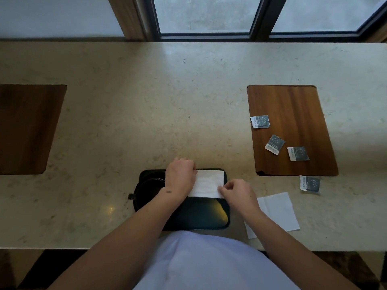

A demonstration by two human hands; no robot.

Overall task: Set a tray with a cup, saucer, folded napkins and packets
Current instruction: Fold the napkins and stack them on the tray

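Note:
A black tray point(201, 218) lies at the counter's near edge. On its left end sits a dark cup on a saucer point(146, 189), its handle pointing left, partly hidden by my left forearm. A folded white napkin point(208, 183) lies across the tray's far part. My left hand point(181, 176) holds the napkin's left end with curled fingers. My right hand point(236, 192) pinches its near right corner. A second, unfolded napkin point(276, 212) lies on the counter right of the tray. Several grey packets lie to the right: three on a wooden inlay point(259, 122) point(275, 144) point(298, 153), one on the counter point(310, 184).
The pale stone counter point(146, 101) runs wide left to right, with a wooden inlay point(293, 105) at the right and another point(27, 128) at the left. A window frame point(259, 17) stands behind the counter's far edge.

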